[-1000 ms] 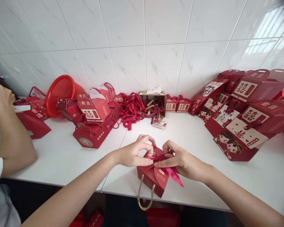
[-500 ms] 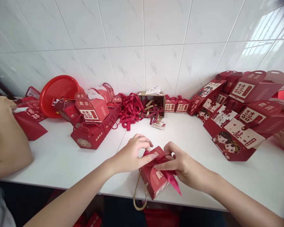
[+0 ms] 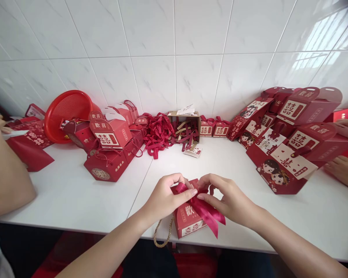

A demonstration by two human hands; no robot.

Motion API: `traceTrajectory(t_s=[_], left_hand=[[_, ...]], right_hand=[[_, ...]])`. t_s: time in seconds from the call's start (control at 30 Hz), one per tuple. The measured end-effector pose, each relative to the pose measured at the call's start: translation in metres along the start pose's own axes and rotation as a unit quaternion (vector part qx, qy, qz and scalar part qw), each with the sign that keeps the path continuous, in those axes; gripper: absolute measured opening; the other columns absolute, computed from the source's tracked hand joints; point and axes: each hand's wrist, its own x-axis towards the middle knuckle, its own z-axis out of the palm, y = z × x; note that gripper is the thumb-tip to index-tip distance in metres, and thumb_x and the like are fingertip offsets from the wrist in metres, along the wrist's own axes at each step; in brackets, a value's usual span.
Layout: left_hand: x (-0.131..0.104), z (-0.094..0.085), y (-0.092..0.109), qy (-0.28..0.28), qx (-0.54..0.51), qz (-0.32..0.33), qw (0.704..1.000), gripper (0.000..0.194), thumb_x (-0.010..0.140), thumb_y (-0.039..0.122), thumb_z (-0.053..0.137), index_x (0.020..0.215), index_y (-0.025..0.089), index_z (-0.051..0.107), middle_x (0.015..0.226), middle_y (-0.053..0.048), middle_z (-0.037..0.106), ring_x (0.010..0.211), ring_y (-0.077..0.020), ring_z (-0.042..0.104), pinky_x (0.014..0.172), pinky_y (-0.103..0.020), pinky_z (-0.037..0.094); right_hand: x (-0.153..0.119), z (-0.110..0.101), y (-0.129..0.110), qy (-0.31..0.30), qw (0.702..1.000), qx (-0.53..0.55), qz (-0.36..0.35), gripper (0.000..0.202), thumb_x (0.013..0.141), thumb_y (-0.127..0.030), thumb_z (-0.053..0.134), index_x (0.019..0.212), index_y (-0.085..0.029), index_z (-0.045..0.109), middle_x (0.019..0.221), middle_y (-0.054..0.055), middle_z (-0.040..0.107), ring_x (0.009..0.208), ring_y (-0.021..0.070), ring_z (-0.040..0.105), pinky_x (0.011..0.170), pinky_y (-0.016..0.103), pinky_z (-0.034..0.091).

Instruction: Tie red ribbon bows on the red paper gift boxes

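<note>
A small red gift box (image 3: pixel 185 226) with pale lettering rests near the table's front edge. Across its top lies a dark red satin ribbon (image 3: pixel 207 216), its loose tails hanging over the side nearest my right arm. My left hand (image 3: pixel 169 195) pinches the ribbon between thumb and fingers above the box. Thumb and forefinger of my right hand (image 3: pixel 224 195) close on the ribbon at the knot area, partly hiding it. From the box's left side a twisted rope handle (image 3: pixel 156 241) droops over the table edge.
Red boxes (image 3: pixel 110 133) are stacked at left before a red plastic basket (image 3: pixel 71 102). A ribbon heap (image 3: pixel 159 135) and an open carton (image 3: pixel 187 114) stand by the wall. More boxes (image 3: pixel 281 172) fill the right. Other people's arms (image 3: pixel 10 170) reach in at both sides.
The box has turned and its printed front edge shows more. The ribbon's tails are now spread wider to the right. Both hands stay close together over the box.
</note>
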Motion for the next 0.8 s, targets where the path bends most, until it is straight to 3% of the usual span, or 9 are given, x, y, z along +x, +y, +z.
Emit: traceTrajectory(t_s=[0.3, 0.57, 0.8], left_hand=[[0.001, 0.006, -0.006, 0.018, -0.024, -0.014, 0.999, 0.013, 0.077, 0.028, 0.067, 0.073, 0.016, 0.064, 0.096, -0.008, 0.070, 0.094, -0.0221, 0.065, 0.080, -0.031, 0.049], [0.001, 0.005, -0.010, 0.000, -0.057, -0.032, 0.998, 0.015, 0.073, 0.027, 0.070, 0.076, 0.014, 0.064, 0.094, -0.007, 0.067, 0.082, -0.0169, 0.063, 0.076, -0.027, 0.049], [0.000, 0.002, -0.010, -0.010, -0.053, -0.019, 0.998, 0.019, 0.070, 0.025, 0.074, 0.084, 0.016, 0.065, 0.096, -0.006, 0.068, 0.084, -0.0179, 0.064, 0.077, -0.028, 0.049]], right_hand=[[0.002, 0.003, 0.009, 0.048, 0.998, 0.036, 0.009, 0.005, 0.088, -0.017, 0.058, 0.090, -0.021, 0.059, 0.080, 0.001, 0.068, 0.071, 0.0127, 0.063, 0.065, 0.024, 0.052], [0.001, -0.004, 0.017, 0.067, 0.998, -0.008, 0.007, 0.006, 0.087, -0.018, 0.058, 0.083, -0.020, 0.055, 0.073, -0.001, 0.064, 0.064, 0.0117, 0.059, 0.062, 0.023, 0.049], [0.000, -0.006, 0.020, 0.071, 0.997, -0.031, -0.007, 0.005, 0.089, -0.019, 0.056, 0.083, -0.020, 0.056, 0.073, 0.000, 0.064, 0.063, 0.0122, 0.058, 0.060, 0.023, 0.049]])
